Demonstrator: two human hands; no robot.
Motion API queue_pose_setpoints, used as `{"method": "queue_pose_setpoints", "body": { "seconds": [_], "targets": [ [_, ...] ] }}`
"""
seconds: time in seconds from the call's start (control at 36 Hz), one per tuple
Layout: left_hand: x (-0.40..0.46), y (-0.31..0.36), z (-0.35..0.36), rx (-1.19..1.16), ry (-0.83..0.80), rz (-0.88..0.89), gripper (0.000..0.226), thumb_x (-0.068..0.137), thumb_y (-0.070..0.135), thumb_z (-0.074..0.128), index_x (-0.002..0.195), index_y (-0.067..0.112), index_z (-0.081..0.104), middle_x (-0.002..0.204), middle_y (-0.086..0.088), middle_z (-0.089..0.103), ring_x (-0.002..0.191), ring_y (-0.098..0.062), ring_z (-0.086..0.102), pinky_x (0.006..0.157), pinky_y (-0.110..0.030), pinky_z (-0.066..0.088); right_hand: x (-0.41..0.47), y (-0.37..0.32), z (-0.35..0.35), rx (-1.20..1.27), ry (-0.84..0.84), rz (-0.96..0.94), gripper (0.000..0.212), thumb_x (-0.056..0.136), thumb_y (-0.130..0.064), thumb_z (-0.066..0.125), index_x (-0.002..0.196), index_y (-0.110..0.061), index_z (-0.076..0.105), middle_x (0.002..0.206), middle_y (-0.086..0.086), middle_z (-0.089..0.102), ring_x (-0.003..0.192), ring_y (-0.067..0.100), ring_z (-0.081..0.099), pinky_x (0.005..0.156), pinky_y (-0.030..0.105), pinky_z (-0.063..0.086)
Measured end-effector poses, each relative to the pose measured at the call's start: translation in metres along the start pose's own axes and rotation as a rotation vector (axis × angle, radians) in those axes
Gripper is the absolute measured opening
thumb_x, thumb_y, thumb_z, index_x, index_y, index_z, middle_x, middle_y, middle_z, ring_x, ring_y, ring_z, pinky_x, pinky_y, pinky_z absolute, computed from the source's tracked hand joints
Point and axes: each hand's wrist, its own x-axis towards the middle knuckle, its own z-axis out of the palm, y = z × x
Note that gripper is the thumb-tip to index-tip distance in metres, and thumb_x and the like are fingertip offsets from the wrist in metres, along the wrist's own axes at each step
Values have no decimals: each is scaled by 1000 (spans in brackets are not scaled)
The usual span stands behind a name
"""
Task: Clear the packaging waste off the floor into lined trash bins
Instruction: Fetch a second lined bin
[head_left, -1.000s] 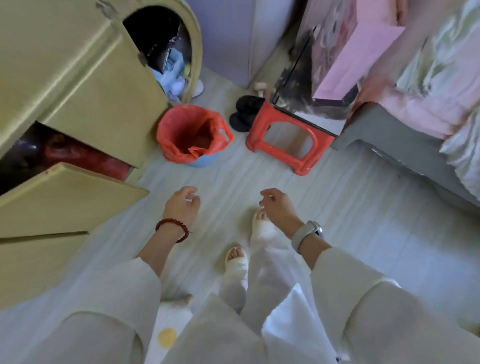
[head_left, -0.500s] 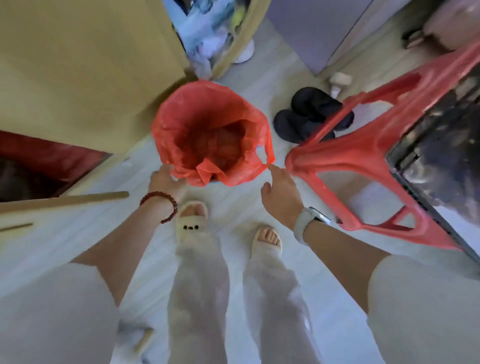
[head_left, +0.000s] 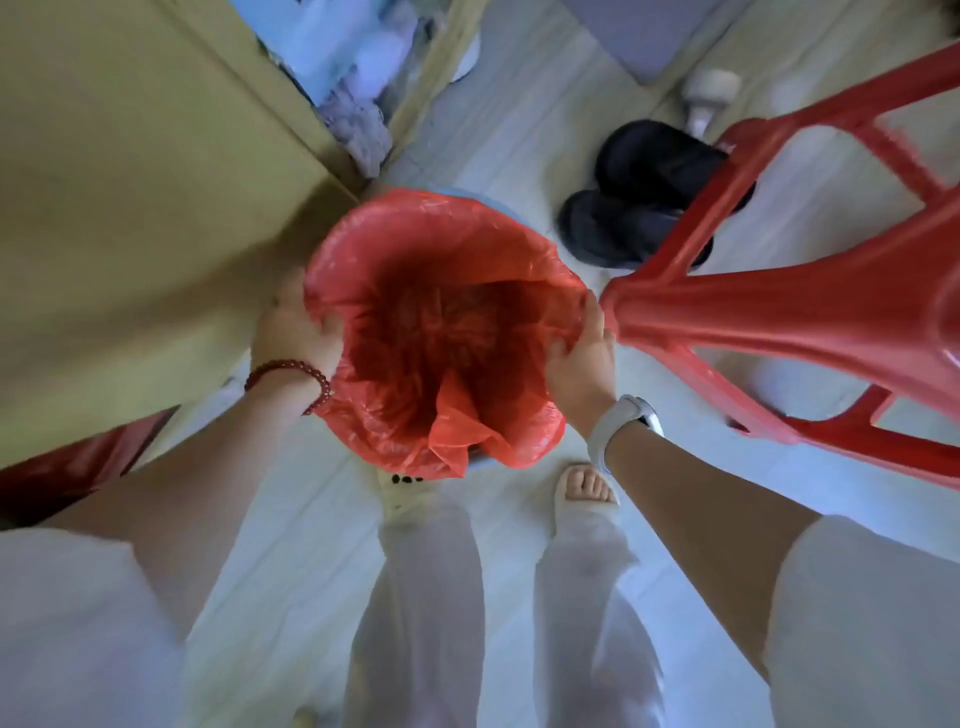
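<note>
A red plastic stool (head_left: 779, 312) crowds in on the right, dark slippers (head_left: 644, 197) behind it, yellow cabinet (head_left: 130, 208) on the left. Between them, on the floor, stands the red-lined bin (head_left: 441, 332); left hand (head_left: 293, 327) and right hand (head_left: 579, 358) each grip the liner's rim on opposite sides.

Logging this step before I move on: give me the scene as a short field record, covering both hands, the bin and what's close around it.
left hand: grips the liner rim on the bin's left side
right hand: grips the liner rim on the bin's right side
red bin liner: open mouth, one flap folded inward at the near edge
blue bin: only a sliver of rim shows at the far side
bin contents: cannot tell, interior dark
red plastic stool: right of the bin, close to the right hand
dark slippers: on the floor behind the stool
cabinet door: left of the bin
</note>
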Motion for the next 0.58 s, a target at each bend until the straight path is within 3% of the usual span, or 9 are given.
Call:
{"method": "queue_pose_setpoints", "body": {
  "seconds": [0.08,0.25,0.39,0.58],
  "targets": [
    [-24,13,-17,9,-103,80,37,89,23,49,124,13,47,105,-18,60,94,-34,57,78,-35,43,-28,4,-23,36,80,77,57,94,-12,38,146,-24,17,133,15,37,113,35,47,89,32,36],
    [-89,36,-54,86,-296,198,42,89,25,50,129,15,47,108,-17,61,98,-33,58,86,-38,44,-108,24,-78,97,221,241,50,94,-9,37,142,-19,29,133,18,41,117,35,46,96,35,36],
    [-140,83,-86,184,-354,391,46,89,17,50,134,15,46,119,-19,57,106,-35,56,91,-41,45,-184,42,-119,205,312,382,50,94,-10,35,142,-19,30,134,16,41,118,35,46,97,35,35],
    [-223,164,-106,389,-387,634,44,94,21,44,137,19,41,115,-21,53,101,-40,55,85,-43,45,-275,86,-165,428,452,515,50,94,-8,34,143,-16,29,131,19,44,118,35,46,96,33,34]
  ]
}}
